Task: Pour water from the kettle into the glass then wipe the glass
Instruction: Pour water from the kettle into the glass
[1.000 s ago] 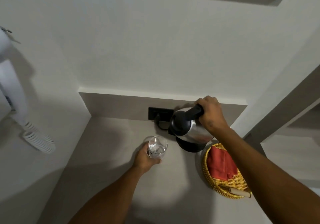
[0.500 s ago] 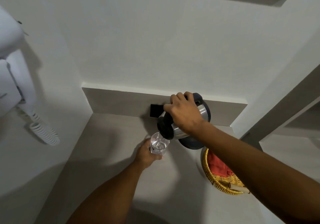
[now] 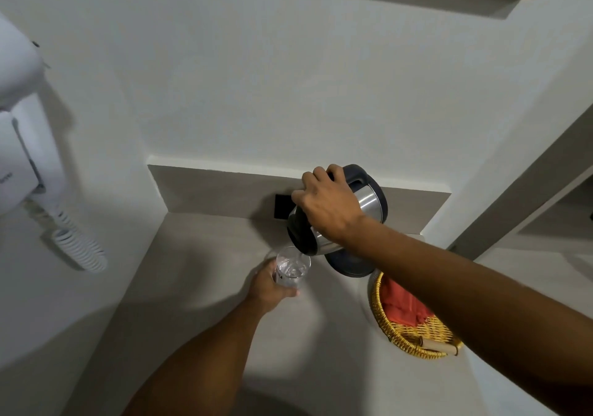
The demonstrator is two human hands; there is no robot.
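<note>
Counter (image 3: 205,287): kettle (image 3: 369,203) tilted over glass (image 3: 292,271), both gripped.

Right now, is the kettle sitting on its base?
No. The right hand holds the kettle tilted above the glass, off its base.

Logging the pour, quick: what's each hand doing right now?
Left hand: closed around the glass.
Right hand: closed on the tilted kettle.
</note>
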